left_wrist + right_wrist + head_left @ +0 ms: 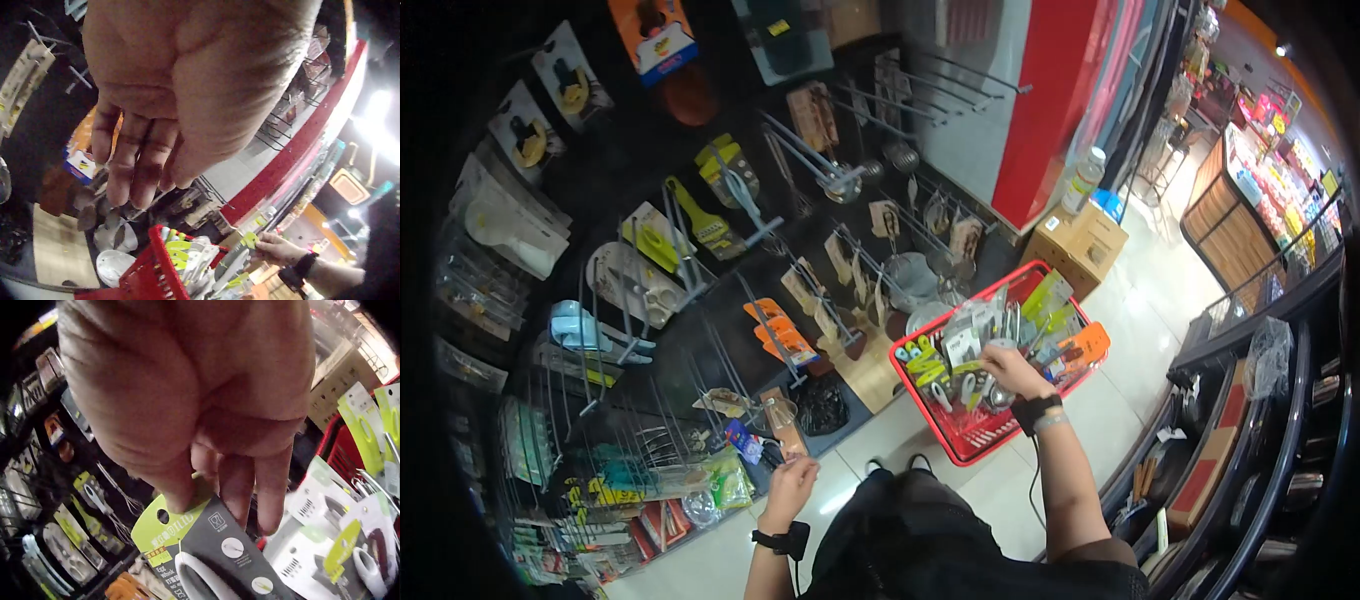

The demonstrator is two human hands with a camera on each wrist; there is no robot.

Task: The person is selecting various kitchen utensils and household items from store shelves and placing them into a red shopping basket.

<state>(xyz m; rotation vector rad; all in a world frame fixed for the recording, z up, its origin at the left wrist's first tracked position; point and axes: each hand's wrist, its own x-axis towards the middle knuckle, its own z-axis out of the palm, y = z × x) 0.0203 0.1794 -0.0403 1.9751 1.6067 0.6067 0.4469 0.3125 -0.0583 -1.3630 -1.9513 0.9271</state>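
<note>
My right hand (pixel 1012 370) is over the red shopping basket (pixel 922 413). In the right wrist view its thumb and fingers pinch the top of a green and dark grey card labelled as an egg whisk (pixel 187 550), with a white loop on its front. Lower down, the whisk runs out of that view. Packaged kitchen tools (pixel 300 556) with white and lime handles fill the basket beside it. My left hand (pixel 793 490) hangs near the lower display hooks, fingers loosely bent and nothing in them. The left wrist view shows its palm (pixel 206 81).
Hanging utensils, among them orange-carded packs (pixel 775 330) and green-handled tools (pixel 695 215), cover the dark rack on the left. A cardboard box (pixel 1080 245) with a bottle (pixel 1083 180) on it stands behind the basket. Dark shelves (pixel 1250 440) line the right side.
</note>
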